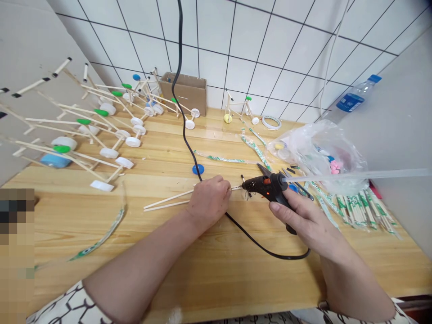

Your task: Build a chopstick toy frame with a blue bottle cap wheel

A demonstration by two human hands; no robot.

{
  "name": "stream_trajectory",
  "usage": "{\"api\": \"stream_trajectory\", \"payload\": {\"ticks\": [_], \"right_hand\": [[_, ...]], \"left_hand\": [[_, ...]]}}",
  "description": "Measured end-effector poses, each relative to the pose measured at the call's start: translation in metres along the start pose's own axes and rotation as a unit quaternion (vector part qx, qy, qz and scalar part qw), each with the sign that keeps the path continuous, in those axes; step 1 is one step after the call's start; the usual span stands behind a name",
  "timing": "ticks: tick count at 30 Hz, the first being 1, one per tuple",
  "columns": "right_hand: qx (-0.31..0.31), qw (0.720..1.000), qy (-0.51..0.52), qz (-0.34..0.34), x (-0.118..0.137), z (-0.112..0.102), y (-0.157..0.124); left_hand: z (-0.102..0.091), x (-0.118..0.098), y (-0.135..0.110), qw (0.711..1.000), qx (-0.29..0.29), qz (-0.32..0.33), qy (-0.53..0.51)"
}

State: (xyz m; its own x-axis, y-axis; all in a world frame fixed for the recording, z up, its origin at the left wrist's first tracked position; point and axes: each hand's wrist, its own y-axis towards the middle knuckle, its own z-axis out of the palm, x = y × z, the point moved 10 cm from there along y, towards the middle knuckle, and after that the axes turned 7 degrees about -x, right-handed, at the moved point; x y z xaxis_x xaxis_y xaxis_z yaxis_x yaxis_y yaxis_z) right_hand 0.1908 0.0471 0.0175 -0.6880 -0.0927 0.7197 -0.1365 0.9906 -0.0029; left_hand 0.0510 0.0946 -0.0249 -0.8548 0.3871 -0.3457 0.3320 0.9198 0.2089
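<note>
In the head view my left hand (209,201) is closed around a pair of thin wooden chopsticks (168,200), whose free ends spread apart to the left. My right hand (305,219) grips a black hot glue gun (266,186) with a small orange light lit on its side. A long clear glue stick (351,175) sticks out of the gun's back. The nozzle points left and meets the sticks just beyond my left fingers; whether it touches them I cannot tell. Behind my left hand lies a blue disc (198,169). My fingers hide the middle of the sticks.
Small tricycle models of sticks and white wheels (109,153) crowd the left side. A black cord (184,121) crosses the table. At the back stands a cardboard box (189,92). To the right are a plastic bag (324,148), wrapped chopsticks (364,209) and a bottle (354,96).
</note>
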Motion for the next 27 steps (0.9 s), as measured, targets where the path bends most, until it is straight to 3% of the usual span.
{"api": "stream_trajectory", "payload": {"ticks": [10,17,27], "right_hand": [[-0.001,1.0,0.002,-0.001,-0.0004,-0.0001,-0.0005],[0.028,0.997,0.051,0.045,-0.0055,0.0043,-0.0025],[0.021,0.997,0.045,0.066,-0.008,0.004,-0.0021]], "left_hand": [[-0.0008,-0.0001,0.0001,1.0,-0.005,0.004,-0.001],[-0.0004,0.0002,0.0,1.0,-0.017,0.009,-0.002],[0.0001,0.0004,0.0003,1.0,-0.002,0.001,0.003]]}}
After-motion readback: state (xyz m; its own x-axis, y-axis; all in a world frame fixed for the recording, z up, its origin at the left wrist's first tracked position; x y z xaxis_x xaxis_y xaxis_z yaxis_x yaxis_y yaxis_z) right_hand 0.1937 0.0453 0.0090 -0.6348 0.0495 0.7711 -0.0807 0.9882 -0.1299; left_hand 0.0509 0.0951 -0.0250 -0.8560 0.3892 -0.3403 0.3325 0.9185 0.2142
